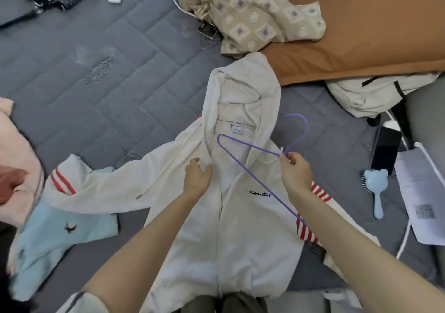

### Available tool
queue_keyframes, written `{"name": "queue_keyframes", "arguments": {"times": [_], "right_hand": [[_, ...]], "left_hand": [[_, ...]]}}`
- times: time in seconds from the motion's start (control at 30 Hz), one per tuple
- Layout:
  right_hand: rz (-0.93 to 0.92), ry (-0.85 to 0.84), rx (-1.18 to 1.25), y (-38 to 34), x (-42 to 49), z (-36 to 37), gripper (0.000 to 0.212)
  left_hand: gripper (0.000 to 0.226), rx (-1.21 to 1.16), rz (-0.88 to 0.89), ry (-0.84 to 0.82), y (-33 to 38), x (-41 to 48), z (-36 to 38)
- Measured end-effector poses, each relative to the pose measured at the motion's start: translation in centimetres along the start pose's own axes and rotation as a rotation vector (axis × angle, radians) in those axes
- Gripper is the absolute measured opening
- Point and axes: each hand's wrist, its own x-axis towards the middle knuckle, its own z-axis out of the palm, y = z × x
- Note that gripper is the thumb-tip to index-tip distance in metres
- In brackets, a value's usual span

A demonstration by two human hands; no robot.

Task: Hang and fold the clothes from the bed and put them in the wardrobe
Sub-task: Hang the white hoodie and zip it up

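On the bed (120, 59), under both hands, the white zip hoodie (240, 240) lies front-up. Right hand (296, 170) fingers pinch the purple wire hanger (252, 145) at its neck. Left hand (197, 175) fingers grip the front edge, probably opening the shoulder for the hanger arm.

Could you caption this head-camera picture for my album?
A purple hanger pinched in the right hand over a white hoodie on the grey bed; left hand grips the hoodie.
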Motion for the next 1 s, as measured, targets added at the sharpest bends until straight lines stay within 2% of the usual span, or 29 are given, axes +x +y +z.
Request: {"name": "queue_keyframes", "arguments": {"times": [0.1,0.2,0.37,0.43,0.53,0.63,0.77,0.87,0.93,1.0], "right_hand": [[-0.015,-0.049,0.005,0.1,2.2,1.0,0.015],[-0.087,-0.074,-0.019,-0.1,3.8,1.8,0.013],[-0.212,-0.133,-0.161,-0.9,4.6,2.5,0.016],[-0.227,-0.189,-0.191,-1.6,4.7,2.5,0.018],[-0.273,-0.323,-0.271,-2.9,4.0,3.2,0.018],[-0.297,-0.464,-0.196,-4.2,2.6,5.8,0.021],[-0.3,-0.603,-0.069,-6.0,1.6,10.5,0.018],[-0.281,-0.634,-0.035,-6.9,1.4,14.3,0.02],[-0.256,-0.587,-0.018,-6.8,1.8,15.8,0.021],[-0.291,-0.518,-0.101,-6.1,2.6,15.9,0.021]], "left_hand": [[0.067,-0.058,-0.007,0.054,0.4,3.2,1.4],[0.065,-0.019,0.05,0.109,0.7,5.8,2.0],[0.021,-0.049,0.101,0.18,0.2,7.2,1.8],[0.021,-0.078,0.145,0.219,0.4,6.2,1.2],[0.021,-0.165,0.26,0.161,1.0,3.1,0.3],[0.031,-0.238,0.302,0.063,1.1,0.5,-0.7],[0.015,-0.325,0.328,0.056,0.1,-0.5,-2.6],[0.015,-0.262,0.344,0.078,-1.2,0.4,-3.8],[0.015,-0.116,0.342,0.074,-2.2,1.6,-4.3],[0.018,0.065,0.314,0.012,-3.3,2.6,-4.1]]}}
